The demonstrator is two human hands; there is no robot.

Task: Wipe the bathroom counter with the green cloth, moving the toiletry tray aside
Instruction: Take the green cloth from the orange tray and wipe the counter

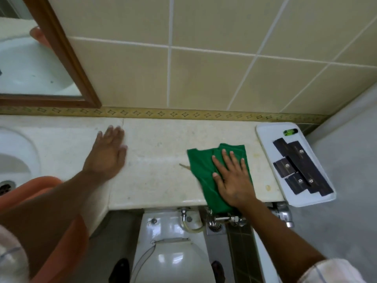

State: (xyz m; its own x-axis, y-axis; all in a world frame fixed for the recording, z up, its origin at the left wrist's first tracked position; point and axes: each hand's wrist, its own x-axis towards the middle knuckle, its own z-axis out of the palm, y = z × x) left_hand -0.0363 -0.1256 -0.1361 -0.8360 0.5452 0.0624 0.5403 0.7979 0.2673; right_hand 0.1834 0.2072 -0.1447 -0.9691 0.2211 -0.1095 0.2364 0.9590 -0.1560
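Pressing green cloth (206, 170) flat, right hand (232, 180) nears toiletry tray (265, 135).

At centre right of the frame lay a plain bright green cloth (206, 170) on a mottled cream stone counter (159, 160). At far right, a white rectangular plastic tray (265, 135) carried black sachets (302, 168). Along the wall ran a yellow-gold border strip of diamond motifs (163, 113) under beige square wall tiles (208, 78) with white grout.

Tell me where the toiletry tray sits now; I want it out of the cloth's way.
The toiletry tray sits at the counter's far right end, overhanging its edge, just right of the green cloth.
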